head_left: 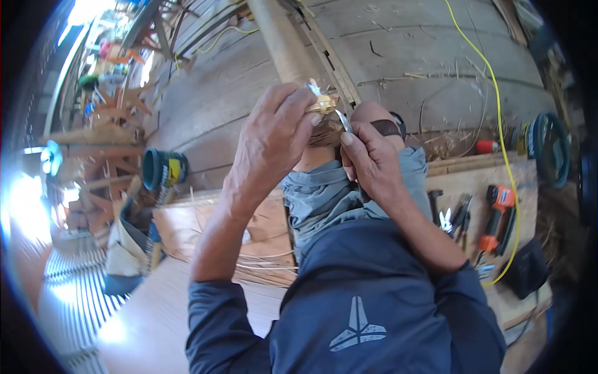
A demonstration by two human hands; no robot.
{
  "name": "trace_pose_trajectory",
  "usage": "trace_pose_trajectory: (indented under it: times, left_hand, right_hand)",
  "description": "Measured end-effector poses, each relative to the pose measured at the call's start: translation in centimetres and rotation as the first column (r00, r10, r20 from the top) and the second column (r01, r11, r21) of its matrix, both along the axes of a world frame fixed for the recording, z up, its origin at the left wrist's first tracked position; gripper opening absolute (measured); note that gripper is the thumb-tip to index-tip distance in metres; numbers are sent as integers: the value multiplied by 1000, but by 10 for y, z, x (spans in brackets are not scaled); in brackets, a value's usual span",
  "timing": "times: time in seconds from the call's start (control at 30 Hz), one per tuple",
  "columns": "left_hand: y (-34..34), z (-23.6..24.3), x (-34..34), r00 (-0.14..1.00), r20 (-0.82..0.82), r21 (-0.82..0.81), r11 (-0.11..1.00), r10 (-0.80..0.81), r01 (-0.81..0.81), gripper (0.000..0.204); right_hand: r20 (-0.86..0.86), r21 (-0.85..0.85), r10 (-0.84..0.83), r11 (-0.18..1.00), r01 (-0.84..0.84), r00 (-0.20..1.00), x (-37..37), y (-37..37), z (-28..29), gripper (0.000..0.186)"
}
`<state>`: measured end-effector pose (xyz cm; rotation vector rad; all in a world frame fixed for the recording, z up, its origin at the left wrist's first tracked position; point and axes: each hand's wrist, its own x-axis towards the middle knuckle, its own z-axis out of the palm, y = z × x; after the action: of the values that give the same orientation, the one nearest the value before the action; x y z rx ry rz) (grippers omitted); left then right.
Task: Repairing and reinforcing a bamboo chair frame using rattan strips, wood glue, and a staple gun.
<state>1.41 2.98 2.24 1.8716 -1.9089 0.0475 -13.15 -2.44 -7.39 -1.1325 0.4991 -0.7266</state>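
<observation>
My left hand [273, 128] is raised over my knees, its fingers closed on a small yellowish piece [322, 105] that looks like wood or cane. My right hand [375, 161] grips a small knife [344, 121], with the thumb lying along it. The blade points up and left, its tip close to the yellowish piece; whether they touch I cannot tell. Part of the knife's handle is hidden in my palm. Just behind the piece stands a long, pale round pole [280, 43], rising away from me.
An orange and black power tool [497, 218] and pliers [445, 221] lie on the wooden bench at right, near a black pouch [528, 268]. A yellow cord [498, 106] runs past them. Thin strips [265, 265] lie at left, below a green bucket [163, 168]. Shavings litter the plank floor.
</observation>
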Motion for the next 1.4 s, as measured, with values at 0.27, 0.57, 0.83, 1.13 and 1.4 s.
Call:
trace_pose_trajectory:
  times: [0.27,0.57,0.83,1.13,1.4]
  left_hand:
    - [4,-16,0,994,76,-28,997,74,-72,27]
    - [2,-10,0,989,133,-25,998,69,-66,26]
    - [5,-17,9,989,147,-140,990,16,5,34]
    - [15,-22,11,997,30,-168,984,66,-60,36]
    - [22,-19,24,985,-167,-305,949,34,-84,29]
  right_hand:
    - [77,-527,-322,790,312,944,5,-22,-5,27]
    - [193,-673,-61,718,178,979,21,-59,-8,28]
    - [165,-696,-12,707,125,986,23,-62,3,25]
    - [-87,-92,-49,995,41,995,-4,-28,-14,17]
    - [-77,255,125,961,-102,989,-25,-9,-46,19]
